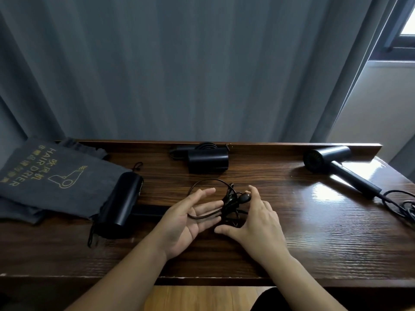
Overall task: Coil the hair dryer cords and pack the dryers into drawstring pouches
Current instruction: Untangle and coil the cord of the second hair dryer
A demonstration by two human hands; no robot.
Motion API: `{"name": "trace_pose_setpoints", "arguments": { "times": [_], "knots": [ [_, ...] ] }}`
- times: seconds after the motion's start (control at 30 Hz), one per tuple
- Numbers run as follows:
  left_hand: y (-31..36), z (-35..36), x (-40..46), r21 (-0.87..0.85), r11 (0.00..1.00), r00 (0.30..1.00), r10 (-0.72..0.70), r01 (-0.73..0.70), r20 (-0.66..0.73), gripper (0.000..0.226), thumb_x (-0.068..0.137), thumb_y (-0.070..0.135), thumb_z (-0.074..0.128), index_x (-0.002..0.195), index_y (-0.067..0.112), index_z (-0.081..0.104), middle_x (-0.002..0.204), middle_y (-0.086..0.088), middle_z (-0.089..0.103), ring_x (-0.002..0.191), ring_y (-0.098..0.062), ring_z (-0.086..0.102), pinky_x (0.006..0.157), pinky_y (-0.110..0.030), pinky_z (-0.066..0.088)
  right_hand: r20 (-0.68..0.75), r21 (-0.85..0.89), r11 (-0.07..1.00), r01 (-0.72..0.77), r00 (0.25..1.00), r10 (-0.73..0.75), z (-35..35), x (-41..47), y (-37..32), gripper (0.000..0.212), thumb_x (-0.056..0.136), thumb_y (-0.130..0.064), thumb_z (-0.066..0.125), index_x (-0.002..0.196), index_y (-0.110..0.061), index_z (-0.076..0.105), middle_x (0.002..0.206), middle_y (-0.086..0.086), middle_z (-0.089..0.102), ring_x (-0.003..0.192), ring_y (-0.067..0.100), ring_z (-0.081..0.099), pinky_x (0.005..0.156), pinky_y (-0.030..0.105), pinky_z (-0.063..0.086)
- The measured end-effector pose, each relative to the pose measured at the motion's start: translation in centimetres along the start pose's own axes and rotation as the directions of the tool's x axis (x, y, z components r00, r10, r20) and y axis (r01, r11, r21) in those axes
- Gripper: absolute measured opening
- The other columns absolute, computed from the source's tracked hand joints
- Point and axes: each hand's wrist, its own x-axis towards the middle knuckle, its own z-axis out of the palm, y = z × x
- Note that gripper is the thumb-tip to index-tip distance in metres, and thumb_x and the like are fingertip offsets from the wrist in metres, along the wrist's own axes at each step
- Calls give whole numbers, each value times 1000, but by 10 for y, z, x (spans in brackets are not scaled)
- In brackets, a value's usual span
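Observation:
A black hair dryer [121, 204] lies at the left of the wooden table [314, 232], its handle pointing right toward my hands. Its black cord [229, 203] is bunched in loops between my hands. My left hand [190, 221] is palm up with fingers spread, a loop of cord lying across the fingers. My right hand [256, 223] pinches the cord bundle near the plug between thumb and fingertips. Grey drawstring pouches [51, 178] printed "HAIR DRIER" lie at the far left. A second dryer [207, 160] sits at the back, a third dryer [336, 167] at the right.
The third dryer's loose cord [402, 205] trails at the table's right edge. Grey curtains [179, 63] hang right behind the table, with a window [404, 30] at the upper right. The table's front edge runs just below my wrists.

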Motion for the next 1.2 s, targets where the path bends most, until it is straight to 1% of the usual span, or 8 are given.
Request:
{"name": "trace_pose_setpoints", "arguments": {
  "times": [0.13,0.33,0.5,0.7,0.8,0.93,1.1,1.2],
  "knots": [
    [-2,-3,-4,120,992,996,15,-26,88,48,95,35,51,137,12,58,128,-19,67,125,-28,62,112,-48,39,-33,-89,996,-27,999,24,7,-1,2,127,64,-88,60,157,-16,12,148,-5,48,138,16,39,113,37,34],
    [1,-1,1,116,993,989,-4,-14,150,79,88,69,44,138,9,58,134,-16,64,129,-26,58,111,-43,39,-121,-4,998,56,991,-56,8,-4,7,75,84,-50,66,150,-25,40,129,-13,61,117,5,44,97,20,38],
    [2,4,5,71,997,995,-16,9,96,75,95,59,36,130,-3,61,128,-24,65,123,-34,62,114,-49,39,-136,73,994,77,988,-66,11,-6,9,64,87,-41,68,147,-30,47,121,-19,55,109,-4,35,91,17,34],
    [5,4,4,-354,935,996,34,-2,85,57,105,40,33,133,-4,55,129,-32,61,123,-43,60,112,-45,40,-158,214,976,46,987,-12,8,-3,9,38,89,-34,68,127,-31,67,108,-28,56,106,-5,43,85,4,32],
    [-1,8,5,20,992,992,127,-127,-4,42,100,-6,35,131,12,57,125,-14,69,117,-25,67,102,-36,50,-129,306,951,43,992,-4,9,-3,8,25,90,-32,68,114,-37,70,107,-29,59,108,-3,52,94,13,39],
    [-7,13,3,624,755,970,241,-203,24,33,98,9,59,120,32,65,117,8,71,110,-5,66,96,-26,52,-75,389,915,106,994,-83,7,-5,4,22,90,-25,71,106,-39,69,107,-24,60,107,-2,57,88,9,41],
    [-3,16,6,761,586,924,379,-277,44,14,100,25,58,100,30,71,91,19,72,82,4,66,70,-12,50,-29,349,927,140,990,-138,-1,-6,1,19,91,-26,68,103,-40,64,106,-26,63,107,-6,53,87,14,41],
    [3,17,7,673,678,896,441,-296,-50,25,103,30,51,91,20,70,79,7,71,67,-10,63,61,-21,50,-39,170,962,215,977,-211,-1,-8,7,18,90,-46,66,105,-45,57,117,-31,53,120,-8,40,104,25,37]
  ]
}}
